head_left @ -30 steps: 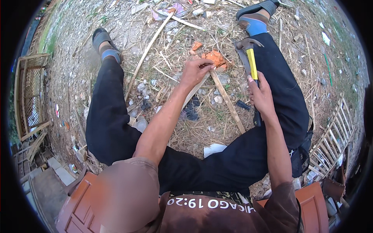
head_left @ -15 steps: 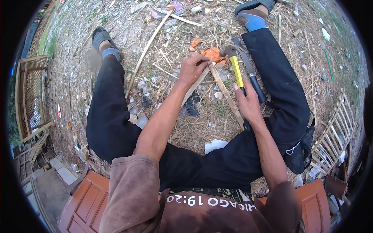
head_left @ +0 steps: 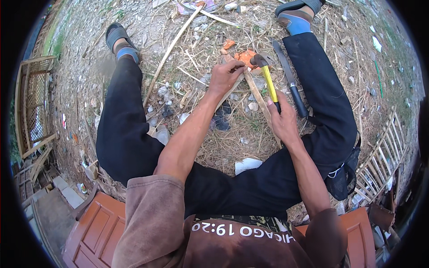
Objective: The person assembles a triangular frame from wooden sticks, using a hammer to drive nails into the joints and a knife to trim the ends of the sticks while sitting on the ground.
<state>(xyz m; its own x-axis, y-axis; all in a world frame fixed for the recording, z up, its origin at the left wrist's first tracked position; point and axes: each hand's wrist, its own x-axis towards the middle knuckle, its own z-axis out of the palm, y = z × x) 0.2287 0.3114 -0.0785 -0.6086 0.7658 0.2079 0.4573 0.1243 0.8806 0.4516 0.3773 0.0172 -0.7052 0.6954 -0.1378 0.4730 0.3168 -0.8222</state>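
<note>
My right hand is wrapped round the black grip of a claw hammer with a yellow handle. The hammer's head is just right of my left fingertips. My left hand is closed in a pinch at the far end of two wooden strips; whatever its fingertips hold is too small to make out. One strip slants down towards my right thigh. The other strip runs back under my left wrist, and the two meet in a V. Behind the hammer head lies an orange broken lump.
A knife with a black handle lies by my right leg. A long thin stick lies ahead on the left. Dry straw, stones and litter cover the ground. A slatted wooden frame is at the right, a lattice panel at the left.
The hammer head has shifted slightly left, nearer my left fingertips, and the knife blade now shows apart from it. My left hand keeps its pinch at the strips' end.
</note>
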